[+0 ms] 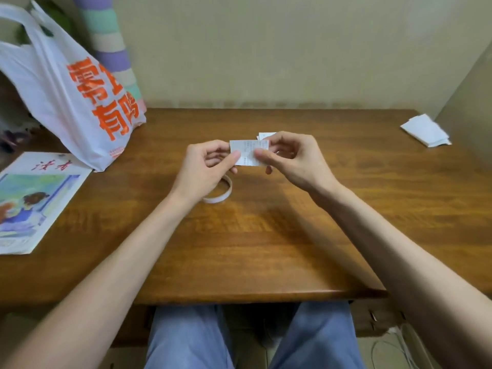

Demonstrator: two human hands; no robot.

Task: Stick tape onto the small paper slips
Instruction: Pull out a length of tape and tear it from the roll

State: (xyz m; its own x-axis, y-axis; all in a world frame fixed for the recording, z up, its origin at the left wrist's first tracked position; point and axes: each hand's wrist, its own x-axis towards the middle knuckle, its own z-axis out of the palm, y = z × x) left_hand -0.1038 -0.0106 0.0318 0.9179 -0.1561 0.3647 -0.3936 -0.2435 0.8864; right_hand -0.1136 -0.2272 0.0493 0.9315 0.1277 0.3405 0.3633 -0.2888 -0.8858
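Observation:
A small white paper slip [247, 151] with faint print is held up above the wooden table [266, 235]. My left hand [210, 166] pinches its left edge between thumb and fingers. My right hand [290, 158] pinches its right side, thumb on the front. A white ring of tape [222, 194] lies flat on the table just below my left hand, partly hidden by the wrist. Another paper slip [265, 135] lies on the table behind my right hand, mostly hidden.
A white plastic bag [66, 91] with orange characters stands at the back left. A booklet [34, 201] with a painted cover lies at the left edge. Folded white papers [426, 130] lie at the back right beside the wall.

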